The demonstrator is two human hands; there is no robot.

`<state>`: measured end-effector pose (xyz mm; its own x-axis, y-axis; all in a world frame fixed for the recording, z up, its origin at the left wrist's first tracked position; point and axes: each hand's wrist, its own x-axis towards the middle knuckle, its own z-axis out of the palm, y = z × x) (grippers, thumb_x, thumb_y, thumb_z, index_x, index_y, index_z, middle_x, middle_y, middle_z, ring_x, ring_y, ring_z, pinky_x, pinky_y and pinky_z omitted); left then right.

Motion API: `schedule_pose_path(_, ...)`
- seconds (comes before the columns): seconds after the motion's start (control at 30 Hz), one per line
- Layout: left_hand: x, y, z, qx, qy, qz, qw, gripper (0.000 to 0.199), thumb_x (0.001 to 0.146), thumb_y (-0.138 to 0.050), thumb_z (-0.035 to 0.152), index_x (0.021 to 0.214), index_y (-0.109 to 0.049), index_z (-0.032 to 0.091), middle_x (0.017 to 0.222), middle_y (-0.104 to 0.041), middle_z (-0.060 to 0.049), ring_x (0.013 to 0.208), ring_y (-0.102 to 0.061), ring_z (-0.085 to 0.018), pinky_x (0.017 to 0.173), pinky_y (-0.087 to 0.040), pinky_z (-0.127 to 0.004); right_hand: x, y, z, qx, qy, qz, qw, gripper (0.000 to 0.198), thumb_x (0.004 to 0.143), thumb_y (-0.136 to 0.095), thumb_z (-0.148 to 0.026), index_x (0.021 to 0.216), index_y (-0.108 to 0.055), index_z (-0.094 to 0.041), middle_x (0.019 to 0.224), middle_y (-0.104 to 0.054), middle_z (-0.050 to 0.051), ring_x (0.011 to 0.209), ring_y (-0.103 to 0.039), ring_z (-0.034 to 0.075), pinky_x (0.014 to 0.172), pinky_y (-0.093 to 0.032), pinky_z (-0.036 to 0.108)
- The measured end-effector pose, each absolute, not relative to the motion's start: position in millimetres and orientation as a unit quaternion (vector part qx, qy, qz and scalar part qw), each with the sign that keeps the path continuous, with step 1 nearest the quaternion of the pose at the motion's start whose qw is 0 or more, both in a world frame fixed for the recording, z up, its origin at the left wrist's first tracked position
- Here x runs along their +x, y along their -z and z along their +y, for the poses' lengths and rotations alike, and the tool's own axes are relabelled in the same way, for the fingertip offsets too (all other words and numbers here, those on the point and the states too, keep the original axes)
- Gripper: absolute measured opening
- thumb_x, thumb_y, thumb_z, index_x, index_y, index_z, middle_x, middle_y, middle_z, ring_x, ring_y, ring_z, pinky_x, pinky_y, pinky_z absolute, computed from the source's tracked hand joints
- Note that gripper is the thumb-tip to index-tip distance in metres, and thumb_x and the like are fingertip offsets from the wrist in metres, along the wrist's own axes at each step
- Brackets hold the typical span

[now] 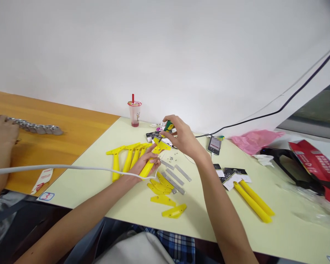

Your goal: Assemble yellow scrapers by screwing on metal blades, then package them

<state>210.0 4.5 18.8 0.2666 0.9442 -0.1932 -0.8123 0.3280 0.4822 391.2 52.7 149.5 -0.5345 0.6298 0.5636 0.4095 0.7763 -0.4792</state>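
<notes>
My left hand is closed around the handle of a yellow scraper, its wide head pointing away from me. In my right hand is a screwdriver with a green and yellow handle; its shaft reaches down to the scraper head. Left of my left hand lie several yellow scraper handles in a row. Loose yellow head plates rest nearer to me. Flat grey metal blades and tiny screws are scattered right of my left hand.
A drink cup with a red straw stands near the wall. To the right are a phone, yellow handles with black cards, and a red package. A white cable crosses in front. Another person's hand works far left.
</notes>
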Motion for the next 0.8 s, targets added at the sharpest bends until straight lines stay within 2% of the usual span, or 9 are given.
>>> schedule_pose_path(0.1, 207, -25, 5, 0.152, -0.574, 0.225, 0.772, 0.070, 0.076, -0.078, -0.002, 0.137, -0.066, 0.028, 0.095, -0.068, 0.003, 0.051, -0.042, 0.001, 0.071, -0.054, -0.023, 398, -155, 52, -0.303, -0.139, -0.861, 0.384, 0.023, 0.104, -0.065, -0.028, 0.126, -0.061, -0.027, 0.121, -0.067, 0.008, 0.101, -0.067, 0.023, 0.085, -0.064, 0.040)
schedule_pose_path(0.2, 205, -32, 4, 0.146, -0.586, 0.222, 0.766, 0.071, 0.075, -0.078, -0.003, 0.138, -0.067, 0.028, 0.096, -0.067, 0.003, 0.050, -0.041, 0.001, 0.071, -0.055, -0.022, 402, -157, 49, -0.292, -0.167, -0.865, 0.374, 0.028, 0.102, -0.063, -0.022, 0.129, -0.062, -0.027, 0.120, -0.069, 0.008, 0.102, -0.070, 0.022, 0.090, -0.065, 0.042)
schedule_pose_path(0.33, 203, -35, 4, 0.144, -0.591, 0.228, 0.760, 0.072, 0.076, -0.077, -0.003, 0.140, -0.066, 0.028, 0.095, -0.066, 0.003, 0.050, -0.039, 0.001, 0.071, -0.056, -0.021, 400, -157, 44, -0.273, -0.165, -0.875, 0.365, 0.034, 0.099, -0.059, -0.016, 0.132, -0.058, -0.027, 0.127, -0.065, 0.010, 0.111, -0.069, 0.024, 0.097, -0.065, 0.045)
schedule_pose_path(0.43, 202, -32, 6, 0.151, -0.596, 0.237, 0.752, 0.073, 0.077, -0.077, -0.001, 0.142, -0.064, 0.030, 0.093, -0.066, 0.004, 0.051, -0.040, 0.000, 0.071, -0.055, -0.021, 397, -157, 42, -0.253, -0.115, -0.894, 0.352, 0.038, 0.095, -0.054, -0.010, 0.129, -0.058, -0.026, 0.137, -0.059, 0.014, 0.123, -0.066, 0.027, 0.105, -0.060, 0.051)
schedule_pose_path(0.53, 201, -30, 9, 0.156, -0.601, 0.247, 0.744, 0.072, 0.078, -0.079, 0.000, 0.142, -0.064, 0.031, 0.091, -0.064, 0.005, 0.051, -0.040, 0.000, 0.071, -0.056, -0.021, 396, -158, 42, -0.237, -0.100, -0.901, 0.349, 0.036, 0.097, -0.051, -0.009, 0.128, -0.058, -0.026, 0.141, -0.058, 0.014, 0.128, -0.065, 0.028, 0.106, -0.057, 0.051)
schedule_pose_path(0.7, 199, -28, 10, 0.163, -0.595, 0.244, 0.748, 0.069, 0.079, -0.077, -0.001, 0.140, -0.065, 0.030, 0.089, -0.063, 0.004, 0.052, -0.041, 0.000, 0.071, -0.056, -0.022, 394, -161, 43, -0.295, -0.070, -0.893, 0.333, 0.010, 0.110, -0.053, -0.025, 0.114, -0.061, -0.026, 0.118, -0.068, 0.010, 0.103, -0.068, 0.027, 0.095, -0.054, 0.046)
schedule_pose_path(0.8, 201, -27, 9, 0.160, -0.588, 0.241, 0.755, 0.072, 0.078, -0.076, -0.002, 0.142, -0.064, 0.030, 0.090, -0.064, 0.003, 0.051, -0.041, -0.001, 0.070, -0.055, -0.022, 396, -160, 44, -0.326, -0.049, -0.884, 0.331, 0.010, 0.112, -0.050, -0.029, 0.112, -0.060, -0.025, 0.116, -0.065, 0.010, 0.096, -0.066, 0.026, 0.091, -0.053, 0.044)
